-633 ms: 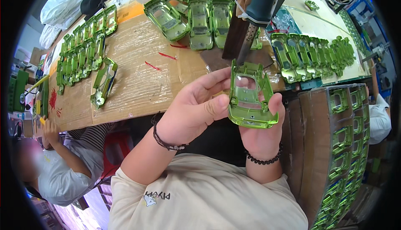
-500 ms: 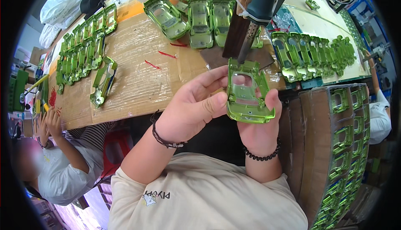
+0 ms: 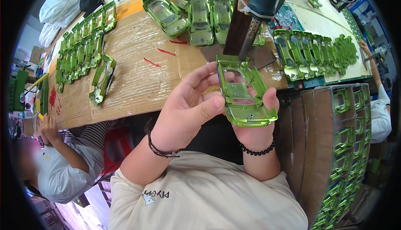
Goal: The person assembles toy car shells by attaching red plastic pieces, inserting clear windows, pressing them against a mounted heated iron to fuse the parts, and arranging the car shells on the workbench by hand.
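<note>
Worktop (image 3: pixel 129 90): left hand (image 3: pixel 186 108), right hand (image 3: pixel 254 134) pinch green shell (image 3: pixel 239 91); upper end newly swung left, presented to metal tube (image 3: pixel 249 40).

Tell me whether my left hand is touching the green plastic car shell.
Touching. In the head view, the left hand has its thumb tip against the left edge of the green plastic car shell, with no gap between them.

Dark lettering (image 3: pixel 162 194) stands on the front of the cream T-shirt (image 3: pixel 209 188) (upside down here), beside a small white cartoon figure (image 3: pixel 149 199); a red scrawl (image 3: pixel 57 104) on the cardboard-covered bench (image 3: pixel 125 83) cannot be read.
</note>
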A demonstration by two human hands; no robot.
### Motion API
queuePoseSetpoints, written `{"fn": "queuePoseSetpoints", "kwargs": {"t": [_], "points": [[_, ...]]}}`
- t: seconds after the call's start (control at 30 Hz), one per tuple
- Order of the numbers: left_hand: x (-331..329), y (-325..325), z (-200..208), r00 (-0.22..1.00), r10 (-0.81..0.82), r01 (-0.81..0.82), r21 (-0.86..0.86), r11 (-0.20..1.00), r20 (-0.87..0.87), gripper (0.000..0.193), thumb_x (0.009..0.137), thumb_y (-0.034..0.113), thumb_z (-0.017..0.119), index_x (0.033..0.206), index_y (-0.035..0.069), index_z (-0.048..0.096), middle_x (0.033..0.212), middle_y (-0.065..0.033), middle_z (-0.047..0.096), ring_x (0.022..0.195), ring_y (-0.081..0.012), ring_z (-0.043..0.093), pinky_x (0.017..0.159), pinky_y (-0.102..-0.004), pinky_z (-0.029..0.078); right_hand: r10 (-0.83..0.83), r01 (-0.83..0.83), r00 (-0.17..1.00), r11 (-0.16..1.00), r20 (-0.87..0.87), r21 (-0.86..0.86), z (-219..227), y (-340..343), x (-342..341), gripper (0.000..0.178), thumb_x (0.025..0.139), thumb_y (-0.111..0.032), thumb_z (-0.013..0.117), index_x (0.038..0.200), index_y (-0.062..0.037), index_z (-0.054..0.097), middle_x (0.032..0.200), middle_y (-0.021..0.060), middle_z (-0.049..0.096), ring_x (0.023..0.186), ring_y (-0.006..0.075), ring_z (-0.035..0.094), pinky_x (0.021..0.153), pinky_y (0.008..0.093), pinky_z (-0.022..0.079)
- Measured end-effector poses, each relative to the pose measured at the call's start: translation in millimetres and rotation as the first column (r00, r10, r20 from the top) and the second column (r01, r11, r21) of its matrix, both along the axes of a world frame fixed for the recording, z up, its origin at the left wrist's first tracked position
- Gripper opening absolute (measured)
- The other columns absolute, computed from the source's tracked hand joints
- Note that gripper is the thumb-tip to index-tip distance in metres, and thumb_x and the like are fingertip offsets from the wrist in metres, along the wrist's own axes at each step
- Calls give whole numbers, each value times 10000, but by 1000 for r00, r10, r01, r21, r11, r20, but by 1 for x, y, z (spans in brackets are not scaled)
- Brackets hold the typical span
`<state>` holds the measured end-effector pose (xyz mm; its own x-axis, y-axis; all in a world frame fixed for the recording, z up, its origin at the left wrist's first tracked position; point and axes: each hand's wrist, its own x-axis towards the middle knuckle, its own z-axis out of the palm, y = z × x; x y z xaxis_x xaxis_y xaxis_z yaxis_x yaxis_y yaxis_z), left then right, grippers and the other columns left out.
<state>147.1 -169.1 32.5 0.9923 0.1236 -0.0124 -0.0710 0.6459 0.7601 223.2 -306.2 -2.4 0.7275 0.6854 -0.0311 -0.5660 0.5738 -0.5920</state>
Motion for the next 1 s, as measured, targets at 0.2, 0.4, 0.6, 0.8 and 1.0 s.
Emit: {"fn": "queuePoseSetpoints", "kwargs": {"t": [0.2,0.4,0.6,0.8,1.0], "points": [[-3,0,-4,999,46,-46,5,999,3,795,913,138,697,1477,-85,183,1395,-207,457,1229,-288,559,1020,-389,481,19,-19,1000,1000,12,0,4,3,0,874,816,-591,705,1388,-32,352,1245,83,557,1149,224,589,963,396,524],[-2,0,-1,999,37,-37,-1,999,0,785,911,131,698,1471,-87,193,1391,-200,461,1226,-279,561,1021,-383,481,5,-5,1000,1000,12,-5,5,2,-2,879,824,-586,699,1400,-31,334,1251,82,554,1156,226,583,975,399,515],[-3,-1,1,999,44,-44,-14,999,-9,781,913,133,699,1474,-77,197,1374,-194,472,1188,-263,581,968,-364,506,18,-18,1000,1000,5,-7,7,-1,-3,857,843,-597,669,1410,-41,345,1266,80,552,1160,221,577,986,397,503],[-3,-1,3,999,42,-42,-37,998,-13,778,915,143,701,1470,-81,205,1368,-196,476,1166,-257,592,940,-356,513,19,-19,1000,1000,14,-17,9,0,-3,839,854,-610,649,1406,-47,361,1272,73,552,1175,215,568,996,392,495],[-1,1,4,999,36,-37,-25,999,-17,781,912,155,707,1465,-88,212,1361,-197,481,1154,-257,595,937,-362,516,14,-14,1000,1000,-1,1,9,1,-3,818,860,-600,648,1397,-48,372,1260,70,567,1169,220,579,991,401,502]]}}
